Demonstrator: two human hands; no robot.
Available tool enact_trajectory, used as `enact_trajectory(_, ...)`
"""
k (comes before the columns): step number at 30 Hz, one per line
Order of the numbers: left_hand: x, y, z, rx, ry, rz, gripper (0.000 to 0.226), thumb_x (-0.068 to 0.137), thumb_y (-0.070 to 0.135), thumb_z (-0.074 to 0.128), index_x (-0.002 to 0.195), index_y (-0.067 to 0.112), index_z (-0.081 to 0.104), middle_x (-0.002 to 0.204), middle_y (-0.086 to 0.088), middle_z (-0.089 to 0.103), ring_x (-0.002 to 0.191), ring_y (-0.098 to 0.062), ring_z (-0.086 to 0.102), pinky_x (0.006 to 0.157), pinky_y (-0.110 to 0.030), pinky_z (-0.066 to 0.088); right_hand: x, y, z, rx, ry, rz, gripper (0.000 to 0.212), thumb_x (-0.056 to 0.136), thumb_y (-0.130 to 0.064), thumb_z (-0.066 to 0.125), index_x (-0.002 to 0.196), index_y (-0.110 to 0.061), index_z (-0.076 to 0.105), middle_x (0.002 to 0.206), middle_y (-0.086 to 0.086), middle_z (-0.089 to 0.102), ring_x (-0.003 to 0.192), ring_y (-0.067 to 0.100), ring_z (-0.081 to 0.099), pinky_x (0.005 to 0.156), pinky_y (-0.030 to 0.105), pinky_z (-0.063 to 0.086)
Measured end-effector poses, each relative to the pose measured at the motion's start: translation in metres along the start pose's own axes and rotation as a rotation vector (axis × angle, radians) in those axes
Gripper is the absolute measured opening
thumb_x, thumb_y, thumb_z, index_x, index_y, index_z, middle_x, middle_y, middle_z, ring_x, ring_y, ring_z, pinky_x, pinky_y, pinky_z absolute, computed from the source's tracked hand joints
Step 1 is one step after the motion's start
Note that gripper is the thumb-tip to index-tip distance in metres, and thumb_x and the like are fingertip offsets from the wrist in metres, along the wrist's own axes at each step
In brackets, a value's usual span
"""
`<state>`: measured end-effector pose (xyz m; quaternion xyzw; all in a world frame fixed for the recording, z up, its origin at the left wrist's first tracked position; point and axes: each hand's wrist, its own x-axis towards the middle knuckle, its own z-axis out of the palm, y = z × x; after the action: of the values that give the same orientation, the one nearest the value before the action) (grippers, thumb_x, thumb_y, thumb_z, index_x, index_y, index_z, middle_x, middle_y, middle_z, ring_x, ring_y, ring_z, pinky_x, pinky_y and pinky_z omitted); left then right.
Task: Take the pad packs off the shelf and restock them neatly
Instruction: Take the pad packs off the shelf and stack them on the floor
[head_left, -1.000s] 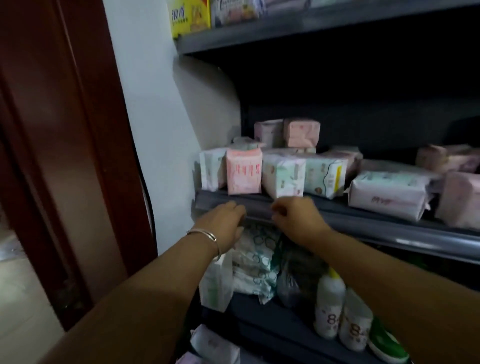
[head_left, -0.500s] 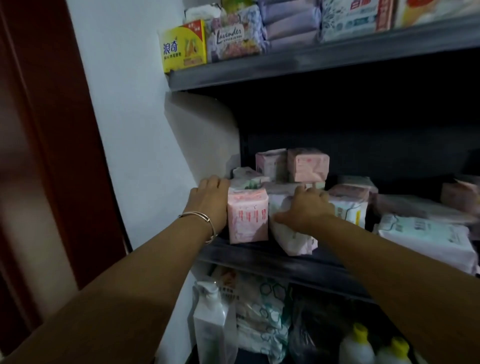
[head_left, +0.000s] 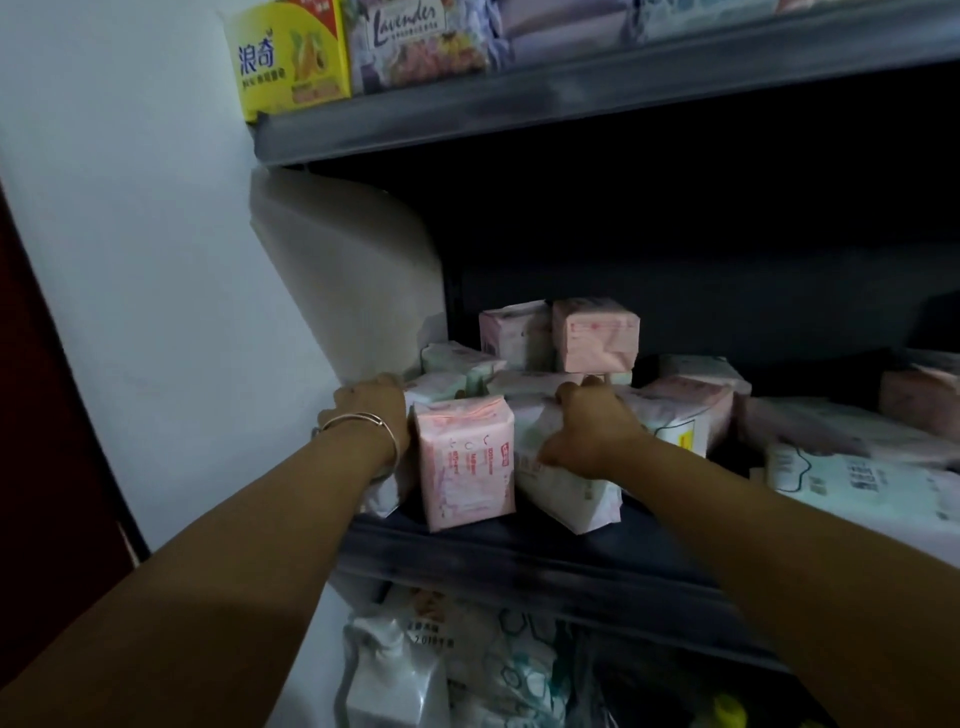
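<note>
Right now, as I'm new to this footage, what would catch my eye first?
Two hands reach into the middle shelf: the left hand holds a pack at the wall end, and the right hand grips a white pack. Between them stands an upright pink pack. A yellow box glows above.

a small shop: shelves (head_left: 519, 551) stocked with pad packs (head_left: 465, 462), soap boxes (head_left: 288, 57), bottles (head_left: 384, 675).

The front pad pack (head_left: 465, 465) is pale pink with red print; its neighbour (head_left: 566, 493) is white. The shelf (head_left: 519, 561) is dark grey. 1 box (head_left: 288, 57) above is yellow with blue characters.
</note>
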<state>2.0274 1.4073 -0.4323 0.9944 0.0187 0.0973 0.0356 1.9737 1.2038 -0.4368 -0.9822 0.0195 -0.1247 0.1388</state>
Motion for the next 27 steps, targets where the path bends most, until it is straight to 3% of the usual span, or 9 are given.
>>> enact_trajectory(6,-0.019,0.002,-0.019,-0.085,0.134,-0.072,0.065,0.085,0.027,0.063,0.138,0.005,0.034,0.134,-0.019,0.037,0.127,-0.036,0.032,0.101,-0.047,0.036,-0.005,0.001,-0.001,0.141,0.102,-0.016,0.055,0.077,-0.021,0.07,0.127,-0.01,0.052,0.123,0.015,0.052,0.112,0.032,0.052,0.091,0.035,0.048)
enact_trajectory(11,-0.029,0.004,-0.04,-0.043,0.272,-0.033,0.066,0.082,0.024,0.069,0.132,0.0,0.034,0.132,-0.019,0.034,0.124,-0.036,0.031,0.094,-0.047,0.041,-0.009,-0.001,-0.025,0.23,0.232,-0.053,0.047,0.079,-0.018,0.069,0.123,-0.008,0.057,0.115,0.016,0.057,0.104,0.034,0.056,0.082,0.033,0.048)
enact_trajectory(15,-0.039,0.011,-0.049,-0.042,0.337,-0.001,0.061,0.081,0.017,0.066,0.13,0.001,0.034,0.128,-0.017,0.035,0.122,-0.034,0.031,0.087,-0.048,0.042,-0.019,0.001,-0.033,0.238,0.209,-0.048,0.037,0.077,-0.017,0.069,0.113,-0.008,0.063,0.11,0.014,0.062,0.102,0.031,0.058,0.084,0.036,0.052)
enact_trajectory(18,-0.045,0.012,-0.05,-0.016,0.336,-0.007,0.062,0.083,0.021,0.065,0.132,0.001,0.033,0.128,-0.017,0.035,0.122,-0.034,0.032,0.087,-0.047,0.043,-0.03,0.003,-0.024,0.142,0.124,-0.048,0.042,0.078,-0.024,0.071,0.116,-0.011,0.061,0.116,0.012,0.059,0.106,0.03,0.055,0.09,0.038,0.05)
enact_trajectory(22,-0.047,0.01,-0.047,-0.001,0.343,-0.017,0.061,0.084,0.021,0.066,0.132,0.001,0.033,0.127,-0.016,0.035,0.121,-0.033,0.032,0.085,-0.046,0.043,-0.033,0.0,-0.009,-0.132,0.02,-0.027,0.056,0.083,-0.046,0.06,0.13,-0.016,0.05,0.135,0.013,0.045,0.127,0.033,0.039,0.108,0.043,0.032)
enact_trajectory(24,-0.045,0.009,-0.045,0.004,0.335,-0.015,0.062,0.084,0.023,0.066,0.132,0.001,0.033,0.127,-0.016,0.034,0.121,-0.033,0.032,0.085,-0.046,0.044,-0.028,-0.004,-0.014,-0.143,0.033,-0.021,0.056,0.087,-0.056,0.049,0.128,-0.017,0.053,0.135,0.012,0.045,0.128,0.033,0.035,0.107,0.044,0.027)
enact_trajectory(27,-0.038,0.008,-0.044,-0.021,0.323,-0.021,0.065,0.083,0.025,0.067,0.132,0.002,0.032,0.129,-0.016,0.035,0.123,-0.033,0.031,0.088,-0.046,0.044,-0.014,-0.013,-0.026,-0.028,0.078,-0.042,0.053,0.089,-0.055,0.047,0.121,-0.014,0.058,0.125,0.011,0.054,0.12,0.03,0.043,0.099,0.039,0.033)
